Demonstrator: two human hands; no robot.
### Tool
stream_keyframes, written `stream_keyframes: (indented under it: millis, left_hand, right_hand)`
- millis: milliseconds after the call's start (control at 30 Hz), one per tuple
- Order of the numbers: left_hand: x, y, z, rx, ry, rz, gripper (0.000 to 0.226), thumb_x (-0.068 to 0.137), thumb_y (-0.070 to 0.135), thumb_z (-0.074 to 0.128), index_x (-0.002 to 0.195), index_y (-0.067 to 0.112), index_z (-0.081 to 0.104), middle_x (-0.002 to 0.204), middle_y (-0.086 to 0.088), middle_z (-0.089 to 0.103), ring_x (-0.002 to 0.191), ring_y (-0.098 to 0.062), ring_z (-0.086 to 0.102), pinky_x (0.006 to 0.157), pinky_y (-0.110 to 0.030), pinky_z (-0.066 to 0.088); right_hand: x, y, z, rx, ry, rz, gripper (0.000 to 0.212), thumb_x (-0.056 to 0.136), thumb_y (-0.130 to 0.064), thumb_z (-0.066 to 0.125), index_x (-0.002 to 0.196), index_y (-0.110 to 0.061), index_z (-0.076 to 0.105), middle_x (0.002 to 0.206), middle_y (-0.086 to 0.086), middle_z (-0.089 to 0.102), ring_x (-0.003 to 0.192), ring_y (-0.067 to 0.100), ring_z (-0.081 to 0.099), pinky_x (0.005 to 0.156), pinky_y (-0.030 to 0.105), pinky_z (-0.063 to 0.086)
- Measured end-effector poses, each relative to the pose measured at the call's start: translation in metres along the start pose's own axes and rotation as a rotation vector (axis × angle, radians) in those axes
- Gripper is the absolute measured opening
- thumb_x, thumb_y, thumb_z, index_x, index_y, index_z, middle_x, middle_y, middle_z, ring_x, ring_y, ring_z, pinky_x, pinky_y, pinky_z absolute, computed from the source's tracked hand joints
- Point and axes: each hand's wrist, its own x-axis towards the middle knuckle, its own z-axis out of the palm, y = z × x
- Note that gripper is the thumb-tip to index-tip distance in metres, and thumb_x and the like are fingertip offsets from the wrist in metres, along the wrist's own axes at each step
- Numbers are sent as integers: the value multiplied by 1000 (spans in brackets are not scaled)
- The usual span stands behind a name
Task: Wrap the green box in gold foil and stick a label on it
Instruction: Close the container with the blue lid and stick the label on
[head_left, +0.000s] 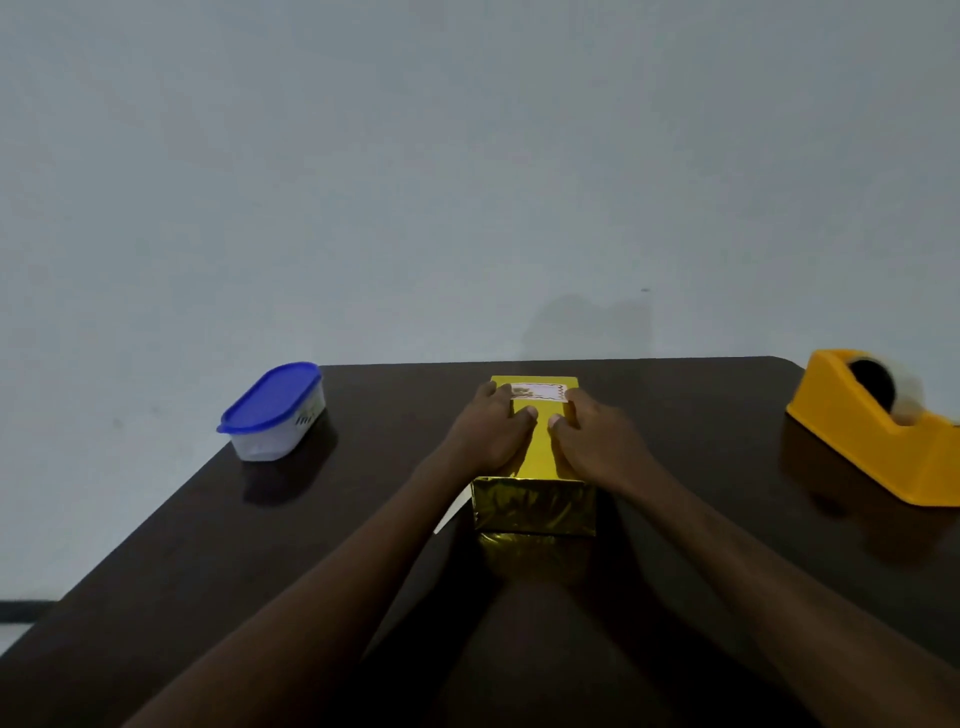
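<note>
A wrapped box (535, 478) stands at the middle of a table (675, 519), its long side running away from the person toward the wall (467, 156) behind the table's far edge. A label (537, 391) lies on the far end of the box's top face. The left hand (491, 431) rests on the top's left half and the right hand (592, 436) on its right half, both just before the label, fingertips at its two ends. A lidded container (275, 413) sits at the far left corner, well apart from the box. A tape dispenser (878, 426) sits at the far right edge.
</note>
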Motion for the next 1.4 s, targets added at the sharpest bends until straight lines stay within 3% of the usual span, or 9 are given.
stream_keyframes:
  millis: [433,700,800,867,967,1067,1133,1267,1400]
  left_hand:
    - [111,-33,17,10,2,-67,58,100,41,43,143,2,40,149,-18,32,131,-35,42,106,-44,38]
    - [158,-49,21,-23,-24,-18,55,103,41,35,143,5,41,151,-17,33,139,-35,33,108,-45,35]
    - [151,-50,7,-118,63,-64,69,98,60,23,146,14,40,149,-11,44,137,-29,40,110,-50,36]
    - [143,-51,-11,-130,108,-40,60,101,52,29,145,12,42,139,-12,55,127,-27,52,104,-44,41]
    - [122,-60,-41,-85,74,-28,38,101,27,47,134,8,53,119,-13,67,108,-27,61,85,-33,45]
    - [91,-74,-61,-33,-19,-86,27,95,21,59,120,13,65,112,-5,70,103,-21,64,84,-28,47]
    - [65,-80,-71,-11,-190,-115,24,91,23,65,114,16,67,110,-1,68,102,-16,63,89,-33,50]
    - [17,-82,-80,-4,-515,-191,44,84,26,73,124,19,59,121,0,60,102,-9,57,84,-24,46]
    - [-16,-78,-69,90,-549,-95,58,77,28,78,131,25,55,124,5,48,101,-7,47,81,-26,41]
  right_hand:
    - [107,33,17,-3,-43,30,46,102,-35,44,144,-15,40,131,16,57,96,23,52,75,30,38]
    - [160,45,21,0,-96,46,47,103,-35,45,145,-16,37,133,16,55,106,25,54,81,32,40]
    - [165,43,13,-4,-121,56,45,103,-32,45,144,-15,39,135,17,55,114,30,56,86,34,44]
    - [167,36,3,-36,-89,34,43,102,-30,48,141,-14,44,130,18,59,107,32,60,88,39,49]
    - [166,15,-3,-119,1,-87,36,97,-25,56,129,-9,56,112,17,68,83,23,60,71,33,45]
    - [153,-20,-6,-155,77,-211,28,90,-21,63,114,-7,66,102,18,69,94,33,61,77,38,47]
    - [133,-44,-3,-126,74,-265,20,88,-19,65,106,-10,68,98,15,68,94,33,61,78,40,49]
    - [86,-67,17,-39,-206,-211,10,93,-15,59,98,-14,68,89,4,69,80,19,64,73,41,55]
    - [44,-65,40,-61,-570,9,18,88,-21,70,104,-18,64,99,-3,63,91,13,63,80,34,56]
